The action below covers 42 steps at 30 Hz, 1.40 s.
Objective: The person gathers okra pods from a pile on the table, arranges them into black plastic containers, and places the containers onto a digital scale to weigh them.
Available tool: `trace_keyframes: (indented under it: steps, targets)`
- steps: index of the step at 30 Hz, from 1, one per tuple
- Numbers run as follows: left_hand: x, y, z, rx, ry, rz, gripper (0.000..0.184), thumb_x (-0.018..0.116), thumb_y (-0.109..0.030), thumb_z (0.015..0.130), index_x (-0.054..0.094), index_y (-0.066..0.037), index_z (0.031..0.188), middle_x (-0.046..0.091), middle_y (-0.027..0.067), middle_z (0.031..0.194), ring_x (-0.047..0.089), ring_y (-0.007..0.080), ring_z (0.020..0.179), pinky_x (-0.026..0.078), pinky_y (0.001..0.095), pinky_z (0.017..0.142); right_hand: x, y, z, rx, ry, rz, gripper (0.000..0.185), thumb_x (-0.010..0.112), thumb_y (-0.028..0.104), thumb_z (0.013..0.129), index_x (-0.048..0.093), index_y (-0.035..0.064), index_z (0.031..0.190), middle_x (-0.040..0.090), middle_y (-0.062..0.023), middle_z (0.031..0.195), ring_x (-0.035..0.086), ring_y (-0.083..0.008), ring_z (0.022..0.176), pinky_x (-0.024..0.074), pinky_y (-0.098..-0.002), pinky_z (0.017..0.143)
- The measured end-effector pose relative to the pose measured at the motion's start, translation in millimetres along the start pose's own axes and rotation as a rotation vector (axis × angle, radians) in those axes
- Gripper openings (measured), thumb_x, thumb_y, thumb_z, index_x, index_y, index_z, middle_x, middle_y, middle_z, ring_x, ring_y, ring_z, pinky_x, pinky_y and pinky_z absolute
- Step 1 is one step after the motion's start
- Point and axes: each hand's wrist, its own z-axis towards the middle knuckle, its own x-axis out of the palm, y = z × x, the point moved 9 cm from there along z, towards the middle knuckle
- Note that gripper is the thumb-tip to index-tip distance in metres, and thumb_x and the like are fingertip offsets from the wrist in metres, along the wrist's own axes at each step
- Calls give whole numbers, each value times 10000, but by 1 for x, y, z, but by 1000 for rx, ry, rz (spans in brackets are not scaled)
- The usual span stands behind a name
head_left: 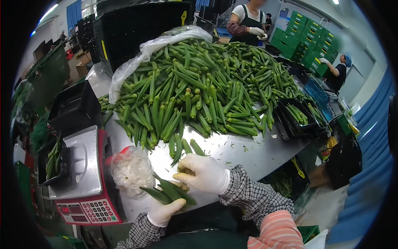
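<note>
My left hand (163, 211), in a white glove, is closed round several green okra pods (172, 191) that fan out between thumb and fingers. Just above it, my right hand (205, 172), also gloved, has bent fingers with a small gap between thumb and forefinger; I see nothing held there. A few loose okra pods (177, 148) lie on the metal table (248, 155) close to the right fingertips. Beyond them rises a large okra heap (199, 87). A crumpled clear plastic bag (132, 172) sits beside my left hand.
At left, a red-framed scale (78, 166) carries a black tray (52, 162) of okra. An empty-looking black tray (74, 106) sits behind it. More okra trays (296, 116) stand at right. Two people work beyond the table, near stacked green crates (304, 39).
</note>
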Motion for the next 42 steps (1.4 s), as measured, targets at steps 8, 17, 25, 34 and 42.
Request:
trace_keyframes:
  steps: [8, 17, 25, 34, 42]
  targets:
    - [10, -5, -5, -66, -82, -226, 535, 671, -72, 784, 405, -7, 1244, 528, 119, 1145, 550, 236, 1056, 479, 356, 887, 27, 8, -5, 42, 66, 95, 191, 640, 211, 814, 609, 40, 894, 595, -111, 825, 599, -258, 750, 478, -313, 656]
    - [-36, -30, -18, 95, -339, -66, 367, 671, -55, 805, 493, -12, 1123, 590, 63, 957, 600, 141, 824, 515, 257, 704, 44, 47, 3, -246, -32, 20, 291, 580, -72, 745, 593, -13, 1030, 599, -144, 918, 613, -230, 731, 489, -303, 660]
    - [-79, -189, -84, 430, -456, 388, 480, 641, -59, 731, 424, -4, 1155, 606, 112, 907, 597, 168, 761, 495, 296, 668, 51, 46, 16, -271, 43, 120, 435, 613, -82, 721, 527, -15, 1142, 551, -142, 1023, 603, -173, 718, 475, -275, 710]
    - [-178, -367, -119, 563, -845, 1817, 539, 731, -7, 627, 542, -32, 1132, 586, 138, 1075, 573, 244, 1024, 460, 309, 880, 35, -23, 13, -42, 6, -20, 275, 606, -50, 746, 583, -4, 1016, 592, -102, 908, 594, -163, 706, 465, -254, 646]
    - [-245, -360, -98, 87, -452, 1307, 745, 769, -214, 693, 421, 18, 1309, 461, 135, 1316, 418, 210, 1227, 294, 314, 1051, 49, -5, 42, -75, 98, -85, 215, 614, -27, 756, 601, -2, 970, 588, -103, 845, 595, -173, 700, 465, -263, 633]
